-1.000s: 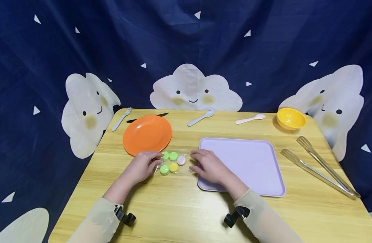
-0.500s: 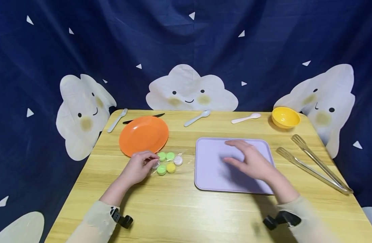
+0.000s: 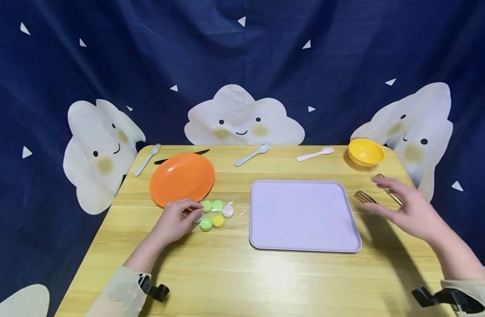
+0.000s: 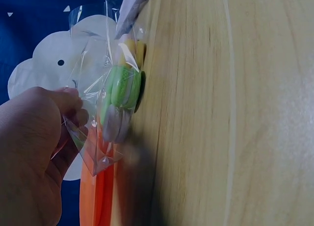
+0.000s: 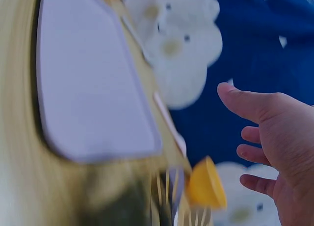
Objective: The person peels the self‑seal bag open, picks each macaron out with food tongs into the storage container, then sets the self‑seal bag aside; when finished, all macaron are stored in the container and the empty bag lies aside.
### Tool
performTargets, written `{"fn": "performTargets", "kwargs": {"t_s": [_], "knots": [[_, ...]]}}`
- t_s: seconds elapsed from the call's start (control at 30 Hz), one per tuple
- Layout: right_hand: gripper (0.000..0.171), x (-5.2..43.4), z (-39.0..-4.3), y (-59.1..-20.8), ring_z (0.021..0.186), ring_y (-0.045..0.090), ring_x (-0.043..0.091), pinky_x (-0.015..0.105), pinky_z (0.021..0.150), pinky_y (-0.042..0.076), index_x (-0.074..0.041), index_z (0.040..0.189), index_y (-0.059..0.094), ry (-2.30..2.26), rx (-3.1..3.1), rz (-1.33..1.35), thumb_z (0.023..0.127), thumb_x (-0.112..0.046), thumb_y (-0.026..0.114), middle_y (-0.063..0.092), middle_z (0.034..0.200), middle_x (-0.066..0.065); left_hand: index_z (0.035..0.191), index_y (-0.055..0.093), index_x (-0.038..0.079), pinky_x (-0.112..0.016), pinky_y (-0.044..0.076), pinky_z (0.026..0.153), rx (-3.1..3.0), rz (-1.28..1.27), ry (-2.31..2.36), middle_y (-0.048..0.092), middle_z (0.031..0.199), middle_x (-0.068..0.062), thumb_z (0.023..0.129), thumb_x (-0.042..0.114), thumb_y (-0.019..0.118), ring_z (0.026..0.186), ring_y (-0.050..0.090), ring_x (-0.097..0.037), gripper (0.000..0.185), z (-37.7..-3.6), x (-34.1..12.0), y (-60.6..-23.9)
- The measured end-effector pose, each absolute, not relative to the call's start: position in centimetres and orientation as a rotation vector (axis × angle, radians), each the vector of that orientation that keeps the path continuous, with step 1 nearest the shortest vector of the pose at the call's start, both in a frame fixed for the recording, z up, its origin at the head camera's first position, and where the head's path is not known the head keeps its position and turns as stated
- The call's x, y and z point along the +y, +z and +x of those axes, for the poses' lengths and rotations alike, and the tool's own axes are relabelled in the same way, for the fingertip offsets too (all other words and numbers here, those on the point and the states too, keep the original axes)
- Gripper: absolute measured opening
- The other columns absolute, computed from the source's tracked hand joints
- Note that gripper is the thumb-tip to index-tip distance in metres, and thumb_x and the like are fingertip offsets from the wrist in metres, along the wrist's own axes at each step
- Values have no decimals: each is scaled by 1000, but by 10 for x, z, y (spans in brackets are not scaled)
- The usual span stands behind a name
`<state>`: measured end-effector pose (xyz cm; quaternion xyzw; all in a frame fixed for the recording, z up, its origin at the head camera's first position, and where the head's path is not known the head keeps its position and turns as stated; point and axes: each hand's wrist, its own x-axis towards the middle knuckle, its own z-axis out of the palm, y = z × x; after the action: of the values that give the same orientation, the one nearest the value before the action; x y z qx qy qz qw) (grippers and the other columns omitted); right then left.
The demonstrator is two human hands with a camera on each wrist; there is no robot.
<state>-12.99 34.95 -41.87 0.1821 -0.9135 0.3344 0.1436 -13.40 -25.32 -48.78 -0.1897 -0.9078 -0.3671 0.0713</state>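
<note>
Blue cloth (image 3: 242,53) printed with smiling clouds hangs behind a wooden table (image 3: 246,277). Near the table's middle lies a lilac tray (image 3: 303,215). At about nine o'clock from the tray sits a clear bag (image 3: 214,214) of round sweets — green, yellow and white — lying flat on the wood. The left hand (image 3: 175,220) pinches the bag's near-left corner; the left wrist view shows the film (image 4: 93,133) caught between curled fingers (image 4: 73,115) and thumb, with the sweets (image 4: 122,96) pressed against the tabletop.

Just beyond the bag, at about eleven o'clock from it, is an orange plate (image 3: 181,177), its rim close to the bag. A fork (image 3: 146,159) and a black knife (image 3: 181,156) lie past the plate, near the far-left edge.

The right hand (image 3: 409,211) hovers at three o'clock from the tray, fingers spread and relaxed, holding nothing — it is right over metal tongs (image 3: 369,193), whose ends show beyond its fingertips. The right wrist view is blurred, though the open palm (image 5: 279,152) shows.

Along the far edge are a blue spoon (image 3: 251,155), a pink spoon (image 3: 315,154) and a yellow bowl (image 3: 366,152).
</note>
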Motion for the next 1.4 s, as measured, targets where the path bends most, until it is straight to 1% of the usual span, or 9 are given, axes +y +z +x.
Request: {"fn": "performTargets", "kwargs": {"t_s": [0.17, 0.27, 0.4, 0.47, 0.53, 0.7, 0.93, 1.2, 1.4], "knots": [[68, 389, -123, -435, 116, 45, -15, 0, 92, 27, -7, 139, 66, 925, -2716, 328, 79, -19, 96, 65, 134, 17, 102, 81, 8, -34, 60, 78, -2725, -543, -1070, 76, 100, 4, 94, 3, 80, 89, 70, -13, 9, -132, -255, -487], [76, 409, -120, -447, 131, 50, 13, 4, 101, 22, -2, 144, 59, 889, -2768, 250, 80, -23, 95, 59, 140, 26, 100, 81, 7, -34, 60, 78, -2705, -537, -1067, 76, 99, 4, 92, 0, 81, 89, 71, -14, 11, -131, -256, -488], [89, 429, -118, -465, 130, 43, 60, 32, 122, 17, 8, 150, 47, 860, -2856, 175, 83, -28, 93, 46, 146, 39, 99, 81, 7, -34, 61, 77, -2678, -535, -1078, 76, 97, 5, 90, -1, 82, 89, 72, -14, 12, -129, -256, -488], [92, 436, -118, -475, 127, 42, 64, 52, 121, 21, 11, 150, 44, 854, -2882, 152, 83, -30, 93, 44, 145, 42, 99, 82, 7, -33, 61, 77, -2658, -540, -1085, 76, 97, 5, 90, -1, 83, 89, 72, -14, 13, -128, -257, -489], [93, 442, -117, -484, 123, 44, 63, 59, 113, 27, 13, 149, 44, 833, -2899, 129, 83, -32, 93, 44, 143, 42, 98, 82, 7, -31, 61, 76, -2634, -549, -1091, 77, 97, 4, 89, -2, 84, 89, 73, -14, 13, -128, -257, -490], [95, 453, -114, -503, 115, 50, 56, 36, 99, 36, 15, 146, 45, 798, -2910, 80, 81, -35, 94, 49, 136, 39, 98, 82, 6, -23, 59, 76, -2578, -556, -1121, 78, 96, 3, 87, -4, 84, 88, 74, -15, 15, -130, -256, -493], [94, 461, -111, -513, 114, 44, 62, 72, 90, 34, 21, 143, 42, 761, -2961, 23, 87, -38, 88, 45, 130, 47, 99, 83, 5, -18, 57, 76, -2560, -524, -1200, 79, 97, 1, 87, -5, 84, 90, 74, -17, 15, -132, -253, -496], [66, 459, -112, -517, 93, 54, 43, 28, 69, 32, 9, 122, 62, 699, -2888, 59, 84, -35, 92, 61, 108, 31, 104, 82, 3, -22, 59, 75, -2602, -491, -1299, 79, 102, -2, 91, -3, 82, 90, 74, -17, 15, -129, -252, -493], [58, 452, -112, -515, 93, 55, 32, 26, 70, 31, 5, 122, 65, 729, -2838, 74, 85, -31, 91, 63, 107, 25, 108, 81, 1, -26, 60, 78, -2642, -530, -1295, 79, 106, -4, 93, -6, 78, 93, 75, -19, 17, -127, -253, -490]]}}
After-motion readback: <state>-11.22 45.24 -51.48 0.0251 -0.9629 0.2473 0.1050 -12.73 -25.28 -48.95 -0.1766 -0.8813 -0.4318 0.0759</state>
